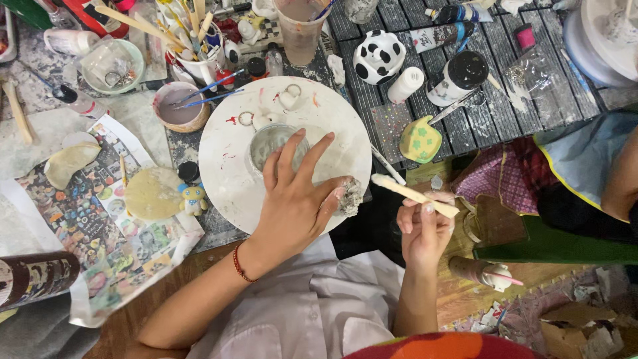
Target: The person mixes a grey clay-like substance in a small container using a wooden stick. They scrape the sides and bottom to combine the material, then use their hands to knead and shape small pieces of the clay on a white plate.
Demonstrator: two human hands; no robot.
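Note:
My left hand (pixel 297 194) rests on a round white turntable plate (pixel 226 179), fingers spread over a small grey clay cup (pixel 271 141) at its middle. A lump of wet grey clay (pixel 350 197) sticks to the thumb side of that hand at the plate's right edge. A red string bracelet circles the left wrist. My right hand (pixel 423 229) is held just right of the plate and grips a pale wooden stick tool (pixel 412 194) that points up and left. Small white clay rings and figures (pixel 266 118) lie on the plate's far side.
Around the plate stand a bowl of murky water with brushes (pixel 178 106), a cup of brushes (pixel 193 60), a plastic cup (pixel 300 33), a black-and-white cow figure (pixel 378 56), paint bottles (pixel 458 78), a yellow-green clay piece (pixel 420 139) and a printed sheet (pixel 100 213). Another person's arm (pixel 621 176) is at the right.

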